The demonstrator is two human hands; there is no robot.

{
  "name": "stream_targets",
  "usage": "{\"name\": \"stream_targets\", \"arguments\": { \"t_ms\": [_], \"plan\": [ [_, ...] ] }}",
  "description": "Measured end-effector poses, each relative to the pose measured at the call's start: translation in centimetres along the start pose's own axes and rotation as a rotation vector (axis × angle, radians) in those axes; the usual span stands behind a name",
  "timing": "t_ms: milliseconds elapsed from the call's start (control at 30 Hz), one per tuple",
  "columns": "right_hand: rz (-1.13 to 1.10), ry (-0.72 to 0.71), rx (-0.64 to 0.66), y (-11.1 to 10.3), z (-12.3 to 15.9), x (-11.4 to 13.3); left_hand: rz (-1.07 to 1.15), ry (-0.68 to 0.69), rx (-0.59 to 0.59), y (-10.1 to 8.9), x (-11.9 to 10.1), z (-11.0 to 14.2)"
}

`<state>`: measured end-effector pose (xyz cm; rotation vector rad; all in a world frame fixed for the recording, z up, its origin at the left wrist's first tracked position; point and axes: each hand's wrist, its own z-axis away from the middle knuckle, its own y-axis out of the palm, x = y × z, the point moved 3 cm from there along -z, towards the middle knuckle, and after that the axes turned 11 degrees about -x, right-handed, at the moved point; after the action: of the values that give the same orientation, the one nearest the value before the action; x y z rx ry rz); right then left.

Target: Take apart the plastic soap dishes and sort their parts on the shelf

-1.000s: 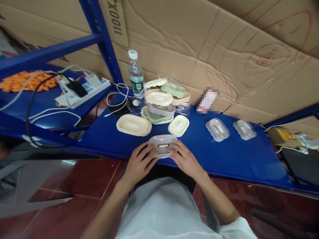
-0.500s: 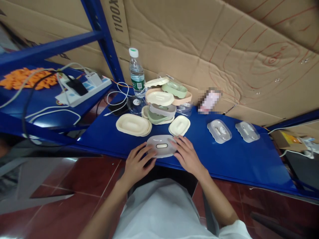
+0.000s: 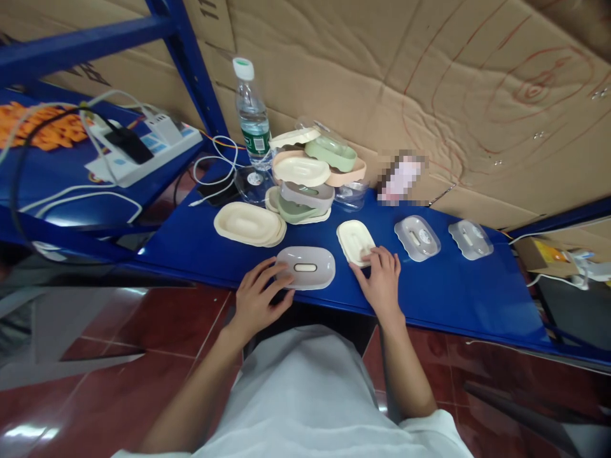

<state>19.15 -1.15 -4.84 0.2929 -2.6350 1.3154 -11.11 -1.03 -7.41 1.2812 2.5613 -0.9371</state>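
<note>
On a blue table, the left hand (image 3: 261, 294), fingers loosely spread, touches the left end of a grey oval dish (image 3: 306, 268) near the front edge, and the right hand (image 3: 380, 278), half open, rests its fingertips on a cream tray (image 3: 356, 242).

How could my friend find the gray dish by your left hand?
Find the front edge of the blue table. Between the left hand and right hand lies the gray oval dish. Nearby cream dishes lack its gray rim and pale middle bar.
</note>
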Motion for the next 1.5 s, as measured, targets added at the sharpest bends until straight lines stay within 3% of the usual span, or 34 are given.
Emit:
{"name": "stream_targets", "arguments": {
  "t_ms": [133, 233, 400, 633, 767, 867, 1000, 1100, 1233, 1367, 1500],
  "plan": [
    [-0.022, 0.041, 0.048, -0.9, 0.3, -1.5, 0.001, 0.01, -0.016, 0.0, -0.1, -0.1],
    [-0.055, 0.035, 0.02, -1.9, -1.1, -1.4, -0.023, 0.033, -0.027, 0.2, -0.2, -0.1],
    [-0.163, -0.254, 0.085, -1.8, -7.0, 2.4, -0.07, 0.039, -0.035, 0.3, -0.5, -0.2],
    [-0.161, -0.407, 0.074, 1.7, -15.7, 7.1, -0.068, 0.04, -0.016, 0.2, -0.6, -0.3],
    [-0.131, -0.457, 0.13, 5.1, -18.5, 9.1, -0.065, 0.03, -0.018, 0.2, -0.6, -0.2],
    [-0.176, -0.444, 0.158, 6.3, -19.4, 9.7, -0.064, 0.028, -0.008, 0.1, -0.6, -0.3],
    [-0.328, -0.443, 0.063, 4.2, -17.3, 9.0, -0.059, 0.033, -0.004, 0.0, -0.6, -0.4],
    [-0.462, -0.441, -0.017, 0.9, -12.9, 8.0, -0.044, 0.032, -0.001, 0.0, -0.4, -0.3],
    [-0.547, -0.366, -0.025, -2.4, -5.9, 6.4, -0.027, -0.029, -0.038, 0.2, 0.0, 0.2],
    [-0.576, -0.296, 0.066, -2.5, -1.4, 5.7, 0.01, -0.101, -0.075, 0.4, 0.3, 0.6],
    [-0.597, -0.341, 0.158, -1.3, 0.4, 6.0, 0.012, -0.099, -0.078, 0.3, 0.3, 0.8]
  ]
}}
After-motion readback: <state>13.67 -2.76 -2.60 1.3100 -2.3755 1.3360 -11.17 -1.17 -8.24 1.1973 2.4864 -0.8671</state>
